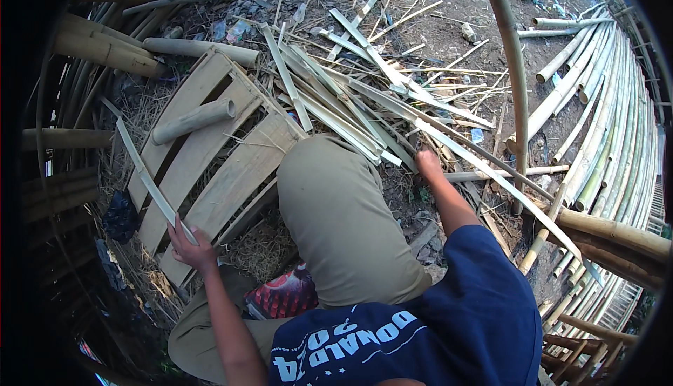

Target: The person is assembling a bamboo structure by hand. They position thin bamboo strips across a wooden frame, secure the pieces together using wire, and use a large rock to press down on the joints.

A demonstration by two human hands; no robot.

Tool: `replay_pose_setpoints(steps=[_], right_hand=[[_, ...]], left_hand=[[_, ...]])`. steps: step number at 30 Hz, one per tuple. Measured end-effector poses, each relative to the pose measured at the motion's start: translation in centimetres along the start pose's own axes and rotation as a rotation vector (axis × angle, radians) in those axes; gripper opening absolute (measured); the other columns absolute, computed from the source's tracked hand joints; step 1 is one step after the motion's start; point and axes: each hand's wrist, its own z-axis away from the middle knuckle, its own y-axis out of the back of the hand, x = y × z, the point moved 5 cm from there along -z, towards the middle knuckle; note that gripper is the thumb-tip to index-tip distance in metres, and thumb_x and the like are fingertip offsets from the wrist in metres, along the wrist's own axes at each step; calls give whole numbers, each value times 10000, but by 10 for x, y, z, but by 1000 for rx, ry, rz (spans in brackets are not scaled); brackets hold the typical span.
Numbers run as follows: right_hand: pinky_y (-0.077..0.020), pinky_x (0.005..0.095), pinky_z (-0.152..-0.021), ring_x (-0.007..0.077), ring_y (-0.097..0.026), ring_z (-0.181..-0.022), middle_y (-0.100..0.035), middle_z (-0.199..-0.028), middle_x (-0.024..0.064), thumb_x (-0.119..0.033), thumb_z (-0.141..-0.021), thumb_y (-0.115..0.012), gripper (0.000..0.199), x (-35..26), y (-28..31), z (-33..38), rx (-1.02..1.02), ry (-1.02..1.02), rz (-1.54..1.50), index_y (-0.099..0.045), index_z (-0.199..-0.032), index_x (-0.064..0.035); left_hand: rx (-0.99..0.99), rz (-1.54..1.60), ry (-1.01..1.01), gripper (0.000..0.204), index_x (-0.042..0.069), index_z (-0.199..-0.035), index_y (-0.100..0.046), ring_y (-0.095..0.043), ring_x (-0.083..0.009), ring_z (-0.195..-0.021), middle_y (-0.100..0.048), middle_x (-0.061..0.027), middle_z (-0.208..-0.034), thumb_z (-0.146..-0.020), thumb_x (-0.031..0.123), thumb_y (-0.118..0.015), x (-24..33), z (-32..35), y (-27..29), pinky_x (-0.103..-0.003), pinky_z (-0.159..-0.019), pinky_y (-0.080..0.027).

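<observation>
My left hand (191, 247) is closed around the lower end of a long pale split bamboo strip (144, 173). The strip slants up and away to the left, over the wooden slat crate. My right hand (429, 166) is closed low beside the pile of split bamboo strips (343, 102), right of my bent knee. Its fingers are partly hidden, and what it grips cannot be made out. A long split bamboo strip (484, 165) passes just above that hand and runs down to the right.
The wooden slat crate (242, 130) lies at my left with a short bamboo tube (194, 121) on top. An upright bamboo pole (510, 56) stands at the right. Beyond it lie many bamboo poles (606, 130). A black plastic bag (120, 216) is left of the crate.
</observation>
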Motion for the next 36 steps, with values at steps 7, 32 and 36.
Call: replay_pose_setpoints(steps=[7, 32, 36], right_hand=[[-541, 493, -695, 411, -675, -697, -654, -762, 277, -223, -896, -709, 269, -18, 65, 31, -132, 243, -259, -719, -771, 15], [-410, 290, -582, 93, -513, -674, -556, -777, 25, -93, -924, -765, 173, -149, 451, 129, 279, 725, -549, -705, -878, 63], [-491, 362, -600, 202, -623, -655, -649, -776, 86, -50, -879, -771, 86, -271, 512, 142, 466, 1022, -360, -782, -937, 13]], left_hand=[[0, 11, 5, 563, 275, -1527, -538, -470, -316, -1453, -446, -120, -1623, -969, 337, -571, -3, 0, 2, -630, -1155, -222], [22, 90, 43, 610, 249, -1556, -508, -455, -331, -1452, -435, -142, -1626, -947, 238, -487, 2, 1, 9, -587, -1158, -235], [38, 255, 63, 619, 209, -1507, -565, -464, -317, -1441, -443, -138, -1611, -889, 230, -575, 0, 1, 16, -565, -1171, -224]])
